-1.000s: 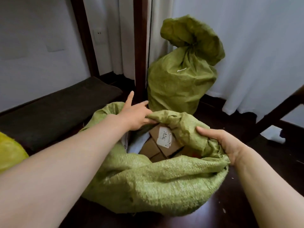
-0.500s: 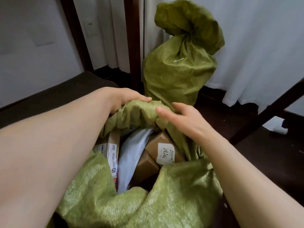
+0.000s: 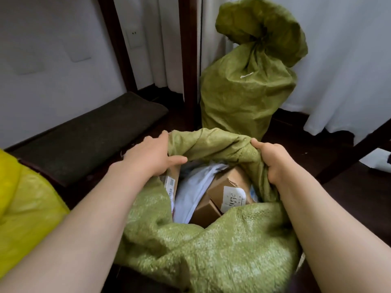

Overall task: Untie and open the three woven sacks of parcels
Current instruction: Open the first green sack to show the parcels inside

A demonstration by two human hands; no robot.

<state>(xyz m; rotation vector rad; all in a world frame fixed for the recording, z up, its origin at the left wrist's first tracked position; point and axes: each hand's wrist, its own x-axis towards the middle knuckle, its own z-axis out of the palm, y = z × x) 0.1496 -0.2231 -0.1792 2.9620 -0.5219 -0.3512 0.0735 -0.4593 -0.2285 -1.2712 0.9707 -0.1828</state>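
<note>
Nearest, the open green sack [image 3: 211,250] slumps on the dark wooden floor [image 3: 349,197], its mouth spread wide; the left hand [image 3: 148,157] grips the rim at the far left, fingers over the edge and thumb inside, while the right hand [image 3: 273,159] clutches a bunch of the weave at the far right; between them lie a brown box [image 3: 228,187] with a white label and a pale mailer [image 3: 190,193]; a yellow sack [image 3: 25,218] bulges at the left edge; beyond it a dark cushion [image 3: 84,132] lies along the white wall [image 3: 53,49]; farther back a second green sack [image 3: 247,81] stands upright, neck tied, beside a dark wooden post [image 3: 188,60] and against white curtains [image 3: 342,60].
</note>
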